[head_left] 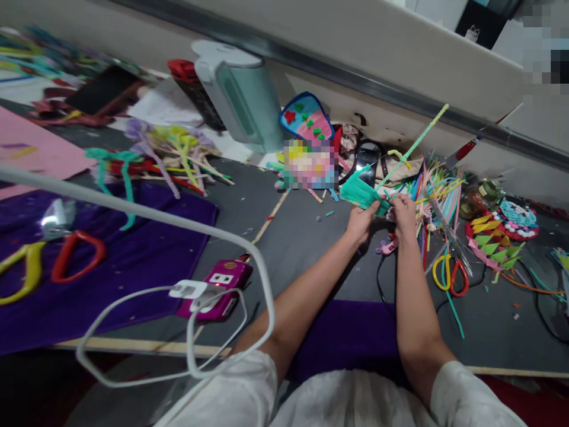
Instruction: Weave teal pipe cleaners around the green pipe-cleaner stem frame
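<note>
Currently gripping the green fuzzy piece (359,191) above the desk (306,249) with fingers of left hand (362,220) and right hand (403,214). Could bend the long stem (418,141) by squeezing too unevenly.

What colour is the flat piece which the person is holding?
The flat piece is teal green; it shows best in the head view.

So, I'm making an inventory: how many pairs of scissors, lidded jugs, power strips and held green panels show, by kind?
Pairs of scissors: 2
Lidded jug: 1
Power strip: 1
Held green panel: 1
Total: 5
</note>
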`<move>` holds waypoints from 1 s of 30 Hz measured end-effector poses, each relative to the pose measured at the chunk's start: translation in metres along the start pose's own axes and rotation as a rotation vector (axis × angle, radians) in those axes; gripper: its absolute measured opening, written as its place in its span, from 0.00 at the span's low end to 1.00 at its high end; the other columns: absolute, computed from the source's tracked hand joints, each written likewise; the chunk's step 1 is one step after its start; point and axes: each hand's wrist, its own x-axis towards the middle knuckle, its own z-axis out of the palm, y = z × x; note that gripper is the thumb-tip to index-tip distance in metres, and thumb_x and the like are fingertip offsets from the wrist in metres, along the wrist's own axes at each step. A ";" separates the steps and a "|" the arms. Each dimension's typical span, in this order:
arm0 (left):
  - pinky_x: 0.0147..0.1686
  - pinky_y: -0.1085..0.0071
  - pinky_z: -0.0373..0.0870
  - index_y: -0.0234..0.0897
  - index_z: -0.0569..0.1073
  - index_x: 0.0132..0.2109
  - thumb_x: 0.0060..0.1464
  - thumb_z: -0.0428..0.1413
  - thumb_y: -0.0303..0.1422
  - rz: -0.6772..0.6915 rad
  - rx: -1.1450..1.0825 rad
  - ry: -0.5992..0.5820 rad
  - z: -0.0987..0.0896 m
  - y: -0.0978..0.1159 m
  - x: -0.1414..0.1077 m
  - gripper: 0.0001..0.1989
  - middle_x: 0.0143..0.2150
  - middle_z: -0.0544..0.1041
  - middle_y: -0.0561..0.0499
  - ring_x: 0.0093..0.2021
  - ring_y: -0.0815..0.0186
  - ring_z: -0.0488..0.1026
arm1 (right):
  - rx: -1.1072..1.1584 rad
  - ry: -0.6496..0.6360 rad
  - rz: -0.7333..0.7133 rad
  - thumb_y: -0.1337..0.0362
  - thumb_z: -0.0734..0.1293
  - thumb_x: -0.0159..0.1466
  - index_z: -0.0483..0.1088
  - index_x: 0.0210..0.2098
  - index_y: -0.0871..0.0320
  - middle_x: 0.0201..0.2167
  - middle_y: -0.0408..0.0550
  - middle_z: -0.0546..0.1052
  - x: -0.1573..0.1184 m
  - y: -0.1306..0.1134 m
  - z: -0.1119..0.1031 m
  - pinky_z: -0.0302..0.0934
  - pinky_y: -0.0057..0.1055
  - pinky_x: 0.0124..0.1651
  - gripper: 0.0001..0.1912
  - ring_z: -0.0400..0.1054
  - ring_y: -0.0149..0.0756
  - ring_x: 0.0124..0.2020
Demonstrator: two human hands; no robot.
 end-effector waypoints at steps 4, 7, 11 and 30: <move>0.49 0.62 0.73 0.34 0.81 0.36 0.31 0.76 0.41 -0.027 -0.079 -0.024 -0.001 0.000 0.001 0.24 0.38 0.84 0.45 0.47 0.55 0.80 | 0.027 -0.012 -0.027 0.56 0.66 0.53 0.69 0.29 0.57 0.24 0.38 0.70 0.002 0.001 0.002 0.60 0.27 0.34 0.10 0.63 0.30 0.28; 0.51 0.61 0.73 0.35 0.80 0.35 0.31 0.76 0.42 -0.016 -0.090 -0.019 -0.002 0.001 0.002 0.23 0.40 0.84 0.45 0.49 0.54 0.79 | -0.171 0.102 -0.174 0.59 0.67 0.55 0.70 0.36 0.58 0.32 0.43 0.73 0.001 0.000 0.003 0.63 0.30 0.39 0.11 0.64 0.32 0.33; 0.50 0.63 0.73 0.35 0.81 0.36 0.30 0.76 0.42 0.017 -0.086 0.021 -0.003 0.001 0.004 0.24 0.40 0.84 0.46 0.46 0.56 0.80 | -0.534 0.227 -0.444 0.64 0.66 0.60 0.73 0.48 0.56 0.42 0.50 0.70 -0.006 -0.005 0.004 0.64 0.36 0.49 0.16 0.65 0.37 0.41; 0.56 0.59 0.74 0.35 0.78 0.39 0.48 0.69 0.27 -0.106 -0.275 0.054 -0.006 0.010 0.010 0.11 0.41 0.84 0.44 0.52 0.56 0.79 | -0.140 0.140 -0.232 0.61 0.62 0.62 0.67 0.35 0.55 0.32 0.43 0.73 -0.012 -0.001 0.019 0.65 0.30 0.36 0.05 0.68 0.33 0.32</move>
